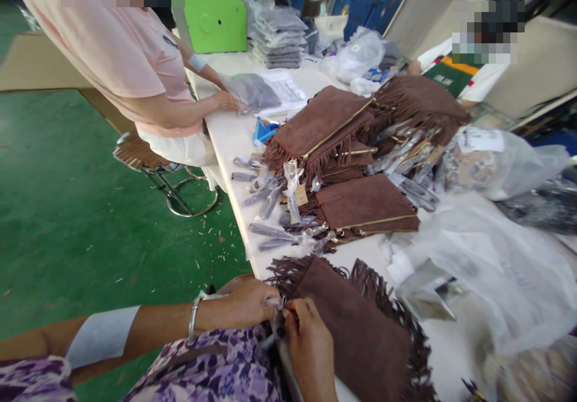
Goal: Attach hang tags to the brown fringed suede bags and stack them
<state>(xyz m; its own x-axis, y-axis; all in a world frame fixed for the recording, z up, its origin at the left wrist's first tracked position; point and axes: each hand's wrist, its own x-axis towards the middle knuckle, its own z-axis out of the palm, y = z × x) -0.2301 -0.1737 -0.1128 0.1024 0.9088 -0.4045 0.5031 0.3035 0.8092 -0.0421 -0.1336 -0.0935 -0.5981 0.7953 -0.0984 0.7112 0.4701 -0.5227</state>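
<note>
From here I see the left hand (pixel 253 303) and right hand (pixel 310 342) pinching a plastic-wrapped strap (pixel 279 333), the fringed brown bag (pixel 358 324) at three o'clock.

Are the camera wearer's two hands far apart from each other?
No, the left hand and right hand are close together at the edge of the nearest brown fringed bag.
</note>
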